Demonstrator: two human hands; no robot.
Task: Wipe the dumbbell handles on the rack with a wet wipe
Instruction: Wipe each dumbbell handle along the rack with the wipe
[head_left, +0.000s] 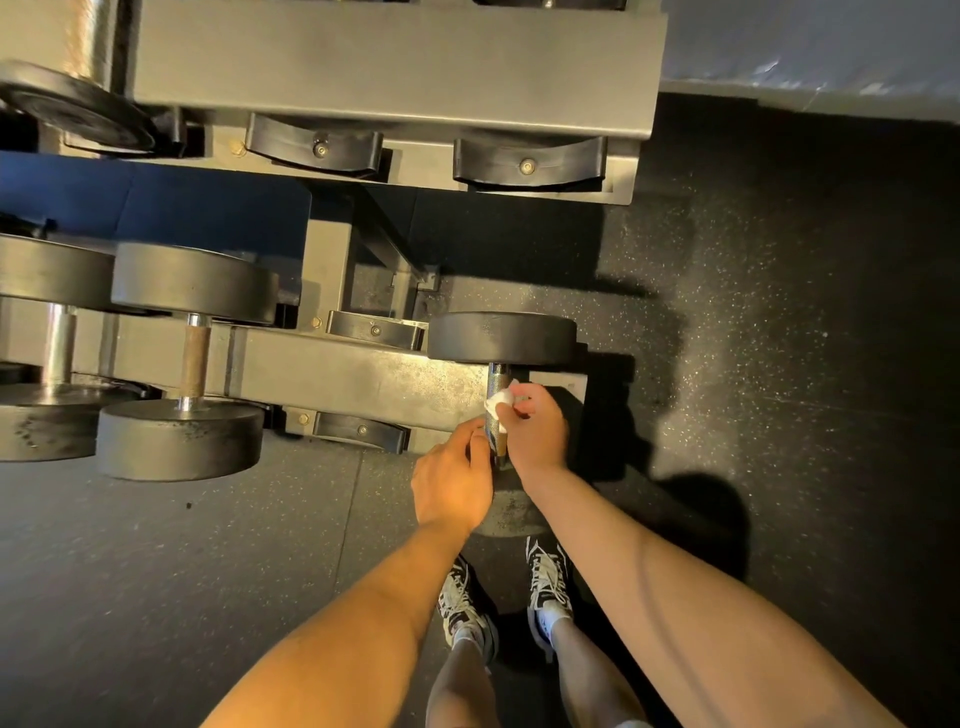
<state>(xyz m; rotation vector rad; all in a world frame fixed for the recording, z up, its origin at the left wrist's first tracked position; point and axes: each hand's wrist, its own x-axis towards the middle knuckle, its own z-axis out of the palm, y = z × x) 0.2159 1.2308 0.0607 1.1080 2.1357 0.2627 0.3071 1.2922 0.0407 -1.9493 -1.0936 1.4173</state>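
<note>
One brown-handled dumbbell at middle left is sitting on the rack, seemingly not yet wiped, while at centre the left hand is gripping another dumbbell's handle low down and the right hand is pinching a wet wipe against it.

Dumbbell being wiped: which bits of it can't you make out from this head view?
- Head view, handle: its lower part is covered by the left hand and right hand.
- Head view, near weight head: mostly hidden under both hands.
- Head view, wet wipe: only a crumpled bit shows outside the right hand.
- Handle's underside: faces away from the camera.
</note>
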